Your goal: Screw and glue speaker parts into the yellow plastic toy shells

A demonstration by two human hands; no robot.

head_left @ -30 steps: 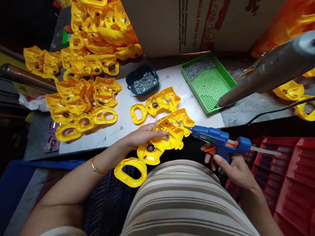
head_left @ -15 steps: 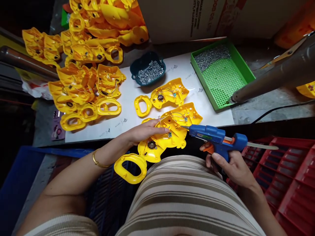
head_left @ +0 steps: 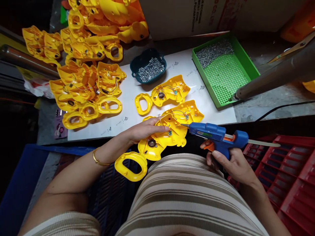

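My left hand (head_left: 145,131) is closed on a yellow plastic toy shell (head_left: 157,144), its thumb resting inside near a small green circuit board. A round speaker, thin wires and a ring-shaped handle show on this shell. In my right hand (head_left: 231,164) is a blue glue gun (head_left: 209,132) with an orange trigger and a pale glue stick out of its back. The nozzle points left, at the shell's right edge; whether it touches I cannot tell. Just behind, a second shell (head_left: 189,111) lies partly hidden, and a third shell (head_left: 169,90) lies beyond it.
A dark teal bowl (head_left: 134,73) of small screws stands behind the shells. To its right is a green tray (head_left: 246,65) with more screws, crossed by a metal pole (head_left: 270,75). Yellow shells (head_left: 86,85) are piled at left. Red crates (head_left: 290,164) stand at lower right.
The view has shifted slightly. Both hands keep their holds, with the shell and the glue gun in nearly the same places.
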